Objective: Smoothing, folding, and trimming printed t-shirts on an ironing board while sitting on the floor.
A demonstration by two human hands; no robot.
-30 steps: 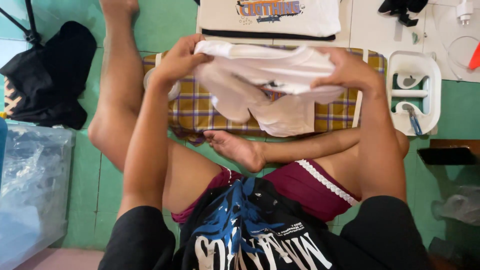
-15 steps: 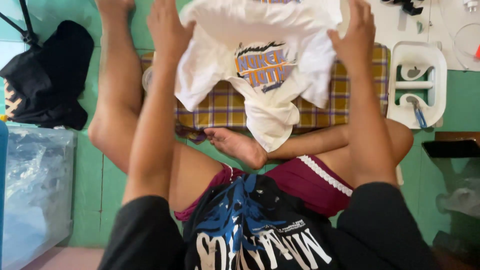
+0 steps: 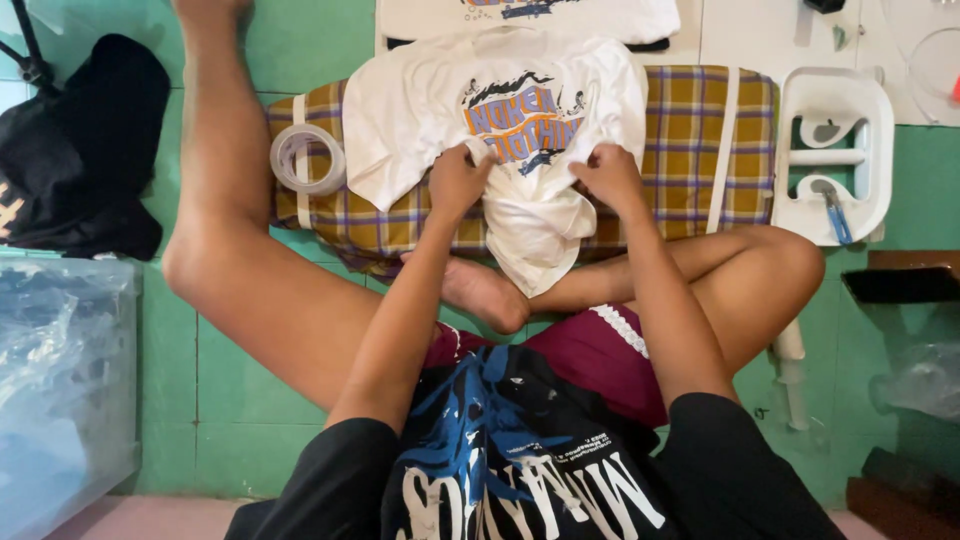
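A white t-shirt (image 3: 420, 110) with an orange and blue print lies spread face up on a yellow plaid ironing board (image 3: 700, 150) laid on the floor. My left hand (image 3: 458, 180) pinches the shirt's fabric just left of the print's lower edge. My right hand (image 3: 608, 176) grips the fabric at the print's lower right. The shirt's bottom hangs bunched over the board's near edge, above my foot (image 3: 485, 295).
A roll of clear tape (image 3: 307, 158) sits on the board's left end. A white iron rest (image 3: 835, 150) holds a small blue tool at right. Another folded white printed shirt (image 3: 520, 15) lies beyond. Black bag (image 3: 80, 140) and clear plastic bin (image 3: 65, 380) at left.
The shirt was held folded in the air, then shaken open and raised; now it lies spread on the board with both hands lowered onto its middle.
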